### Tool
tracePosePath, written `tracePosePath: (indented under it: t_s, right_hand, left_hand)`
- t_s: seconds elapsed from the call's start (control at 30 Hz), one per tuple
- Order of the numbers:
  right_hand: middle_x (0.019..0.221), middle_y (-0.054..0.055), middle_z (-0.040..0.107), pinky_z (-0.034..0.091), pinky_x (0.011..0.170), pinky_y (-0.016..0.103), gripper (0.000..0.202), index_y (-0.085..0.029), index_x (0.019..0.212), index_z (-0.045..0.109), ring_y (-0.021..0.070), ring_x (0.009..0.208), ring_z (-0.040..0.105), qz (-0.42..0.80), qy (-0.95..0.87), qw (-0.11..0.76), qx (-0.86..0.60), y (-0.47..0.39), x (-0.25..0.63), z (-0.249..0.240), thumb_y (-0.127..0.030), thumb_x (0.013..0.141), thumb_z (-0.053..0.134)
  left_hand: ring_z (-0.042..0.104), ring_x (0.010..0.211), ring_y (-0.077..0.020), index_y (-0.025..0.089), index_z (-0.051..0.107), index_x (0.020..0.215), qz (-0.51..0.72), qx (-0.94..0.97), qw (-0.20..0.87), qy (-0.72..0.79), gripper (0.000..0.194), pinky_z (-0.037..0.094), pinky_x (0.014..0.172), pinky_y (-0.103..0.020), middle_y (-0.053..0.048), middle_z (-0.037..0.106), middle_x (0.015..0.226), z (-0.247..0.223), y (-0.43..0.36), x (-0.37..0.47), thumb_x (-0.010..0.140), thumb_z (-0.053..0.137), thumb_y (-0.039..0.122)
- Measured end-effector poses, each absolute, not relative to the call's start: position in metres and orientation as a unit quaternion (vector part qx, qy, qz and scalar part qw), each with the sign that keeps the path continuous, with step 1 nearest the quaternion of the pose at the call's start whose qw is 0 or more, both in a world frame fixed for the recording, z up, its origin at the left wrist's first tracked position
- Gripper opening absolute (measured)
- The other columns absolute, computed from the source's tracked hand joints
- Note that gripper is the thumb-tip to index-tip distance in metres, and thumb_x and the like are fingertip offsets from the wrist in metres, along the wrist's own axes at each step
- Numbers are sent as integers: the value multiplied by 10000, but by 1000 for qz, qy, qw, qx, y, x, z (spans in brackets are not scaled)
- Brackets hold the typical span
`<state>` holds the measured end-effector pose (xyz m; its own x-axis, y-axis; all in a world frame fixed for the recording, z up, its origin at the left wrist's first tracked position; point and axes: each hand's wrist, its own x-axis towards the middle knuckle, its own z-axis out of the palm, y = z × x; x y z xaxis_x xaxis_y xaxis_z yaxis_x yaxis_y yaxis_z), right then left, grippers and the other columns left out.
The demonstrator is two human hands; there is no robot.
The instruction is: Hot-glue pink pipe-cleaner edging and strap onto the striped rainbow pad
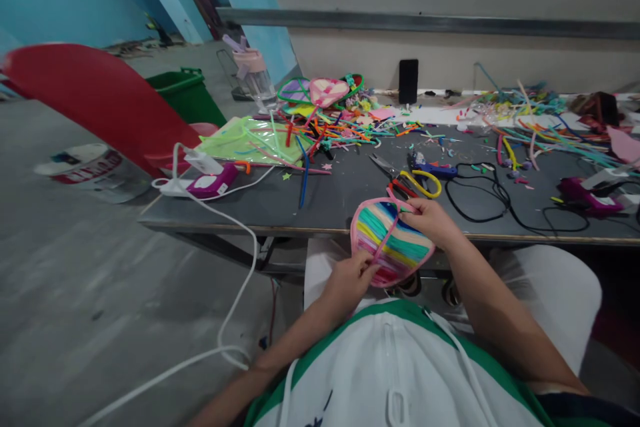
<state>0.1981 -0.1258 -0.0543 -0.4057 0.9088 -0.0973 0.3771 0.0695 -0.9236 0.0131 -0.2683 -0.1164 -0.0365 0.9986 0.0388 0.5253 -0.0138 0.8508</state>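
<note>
Between my hands, over the table's front edge, is a rounded panel [370, 221] striped in many colours with a fuzzy pink rim. A pink pipe cleaner [386, 238] runs slantwise across its face. My left hand [353, 278] pinches the pipe cleaner's lower end at the panel's lower left. Near the top right, my right hand [431, 220] is closed on the pipe cleaner's upper part and touches the panel. Just beyond lie yellow-handled scissors [423, 184] and a red-handled tool [403, 189].
Loose pipe cleaners [350, 128] are heaped along the grey table [345, 197]. A blue-handled tool [434, 169] with a black cord lies right of the scissors. A clear bottle [257, 83] and a purple power strip [214, 180] are on the left. A phone [409, 81] leans against the wall.
</note>
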Motion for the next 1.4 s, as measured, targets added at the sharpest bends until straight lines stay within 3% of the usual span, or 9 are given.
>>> tracePosePath:
  t_s: [0.23,0.33,0.43,0.53,0.7,0.83,1.0,1.13,1.4]
  right_hand:
    - [642,-11,667,493,552,283,262,-185,820,671,178,583,616,564,-631,275,-456,-128,202,-51,-404,678,686]
    - [659,4,681,516,561,304,297,-178,831,665,187,579,630,585,-619,275,-447,-130,200,-46,-429,676,696]
    - [644,4,676,509,544,293,294,-177,815,669,187,575,632,590,-625,270,-434,-130,193,-42,-431,673,706]
    - [644,4,678,508,538,292,271,-175,794,675,194,589,639,589,-644,256,-415,-128,184,-43,-421,681,699]
    - [783,7,715,532,659,310,230,-192,871,708,218,752,664,562,-689,251,-381,-127,168,-42,-283,660,706]
    - [1078,12,707,491,873,314,494,-245,1153,654,210,1007,639,474,-766,290,-325,-129,156,-33,-162,666,677]
    - [927,45,743,491,778,308,204,-213,952,745,195,860,668,371,-815,304,-324,-125,150,-27,-289,817,611]
    - [815,41,724,466,702,299,145,-220,824,761,192,794,643,331,-814,348,-328,-121,161,-26,-322,778,669]
    - [568,-4,633,363,428,227,222,-184,719,741,85,458,474,614,-654,283,-340,-113,194,-18,-370,619,808]
  left_hand:
    - [493,572,-123,215,480,950,453,439,292,719,379,381,565,-237,71,507,639,-140,-291,3,724,734,385]
    - [561,670,-127,187,499,1111,503,408,339,682,543,442,619,-243,15,607,826,-134,-289,-1,674,782,342]
    - [645,830,-178,154,583,1055,538,371,490,577,471,510,770,-307,-61,685,971,-122,-286,-1,672,786,339]
    - [689,822,-228,131,634,973,558,264,606,502,472,541,801,-369,-76,734,891,-111,-285,2,598,842,328]
    - [718,755,-247,104,699,925,579,190,628,483,443,577,725,-363,-100,755,827,-107,-289,7,581,863,328]
    - [724,732,-254,83,711,947,580,188,629,483,450,588,713,-378,-108,760,807,-108,-292,7,600,856,329]
    - [727,711,-240,92,717,902,600,167,613,486,403,593,706,-356,-93,764,795,-102,-293,5,583,866,288]
    - [728,721,-246,105,722,895,624,155,597,480,403,593,685,-348,-84,762,785,-97,-295,-3,560,872,271]
    - [725,712,-243,90,739,843,594,172,616,488,382,594,740,-376,-110,765,807,-91,-299,-8,533,880,263]
